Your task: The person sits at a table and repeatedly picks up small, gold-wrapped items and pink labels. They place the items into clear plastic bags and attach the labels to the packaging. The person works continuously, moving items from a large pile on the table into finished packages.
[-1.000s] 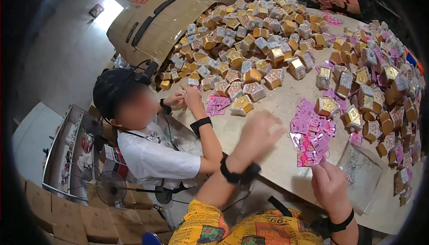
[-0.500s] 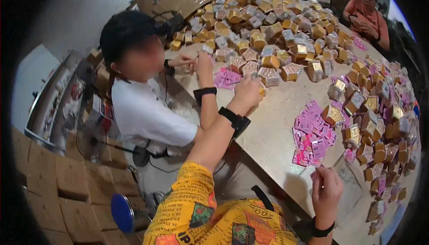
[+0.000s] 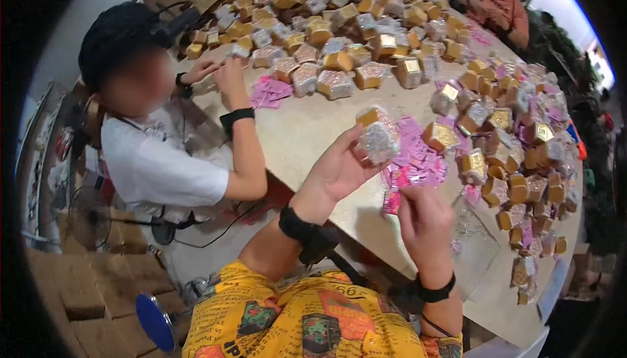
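Observation:
My left hand [image 3: 334,170] holds a small gold faceted box [image 3: 379,139] in clear, shiny wrapping, raised over the table. Its fingers curl round the box from below and the left. Lower and to the right, my right hand [image 3: 428,230] pinches a small pink printed card [image 3: 392,202] between thumb and fingertips. Just beyond both hands, a loose heap of pink cards [image 3: 418,151] lies on the table; the held box partly covers its left side.
The pale table [image 3: 304,119] bears a large pile of wrapped gold boxes [image 3: 339,21] at the back. More boxes with pink cards [image 3: 522,155] spread along the right. A co-worker in white [image 3: 163,162] works at the left; another in orange [image 3: 493,5] is at the far right.
My left hand has come back from the far boxes toward me, bringing one wrapped box. My right hand has moved up and left beside the pink cards. The view has shifted right.

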Demonstrator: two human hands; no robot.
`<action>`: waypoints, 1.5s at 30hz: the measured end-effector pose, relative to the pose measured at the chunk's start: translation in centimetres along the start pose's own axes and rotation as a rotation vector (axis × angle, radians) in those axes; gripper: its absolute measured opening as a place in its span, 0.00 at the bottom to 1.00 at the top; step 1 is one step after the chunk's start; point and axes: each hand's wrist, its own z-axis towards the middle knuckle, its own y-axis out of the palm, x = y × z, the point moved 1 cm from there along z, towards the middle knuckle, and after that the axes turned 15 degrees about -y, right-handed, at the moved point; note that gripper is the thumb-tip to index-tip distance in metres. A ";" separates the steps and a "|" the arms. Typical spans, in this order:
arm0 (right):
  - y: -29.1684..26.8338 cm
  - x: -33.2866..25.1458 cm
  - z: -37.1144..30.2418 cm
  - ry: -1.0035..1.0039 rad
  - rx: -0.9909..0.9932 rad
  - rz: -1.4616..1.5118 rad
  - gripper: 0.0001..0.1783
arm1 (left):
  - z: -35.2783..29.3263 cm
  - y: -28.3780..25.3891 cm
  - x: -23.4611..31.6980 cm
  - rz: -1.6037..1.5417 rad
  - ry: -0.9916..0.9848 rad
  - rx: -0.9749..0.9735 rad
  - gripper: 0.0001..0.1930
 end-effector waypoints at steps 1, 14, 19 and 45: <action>0.3 0.4 0.2 -0.010 0.026 -0.014 0.07 | 0.4 0.2 -0.3 0.007 0.002 0.035 0.24; 0.9 2.8 -0.2 0.053 0.075 -0.115 0.05 | 1.2 0.5 -2.2 0.028 -0.040 0.239 0.24; 0.8 2.9 -0.2 0.051 0.071 -0.130 0.05 | 1.1 0.6 -2.4 0.043 -0.057 0.223 0.24; 1.0 3.1 -0.3 0.083 0.022 -0.166 0.06 | 0.9 0.2 -3.1 0.090 -0.044 0.285 0.22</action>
